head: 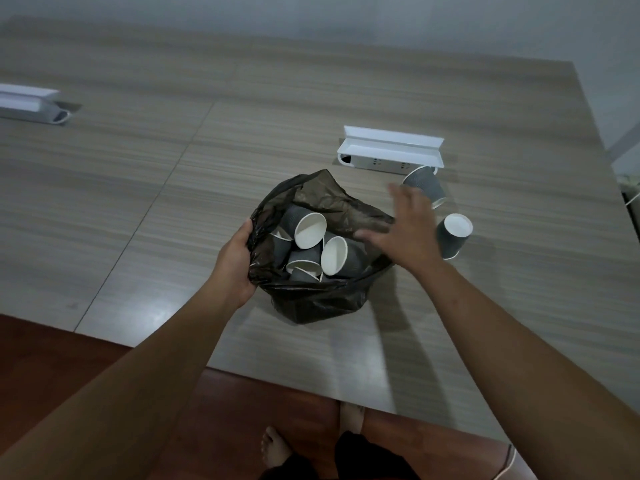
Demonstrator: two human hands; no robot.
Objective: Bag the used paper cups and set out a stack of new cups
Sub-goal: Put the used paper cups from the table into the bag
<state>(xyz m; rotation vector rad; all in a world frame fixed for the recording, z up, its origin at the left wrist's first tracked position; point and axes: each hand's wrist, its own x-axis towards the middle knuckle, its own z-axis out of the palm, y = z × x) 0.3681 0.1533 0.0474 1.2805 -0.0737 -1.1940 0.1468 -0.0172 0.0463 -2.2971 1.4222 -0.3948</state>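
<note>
The left hand (pixel 235 268) pinches the crinkly black plastic bag (pixel 311 299); the right hand (pixel 401 230) is spread, holding nothing. At two o'clock, two grey paper cups (pixel 450 240) wait on the bench (pixel 138 168). A fast grab could knock them rolling.

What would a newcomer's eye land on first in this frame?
The black trash bag at the table's near middle, its mouth full of grey paper cups, held open by the left hand. Next, the open right hand over the bag's right rim, with two loose cups just beyond it, near a white socket box.
</note>
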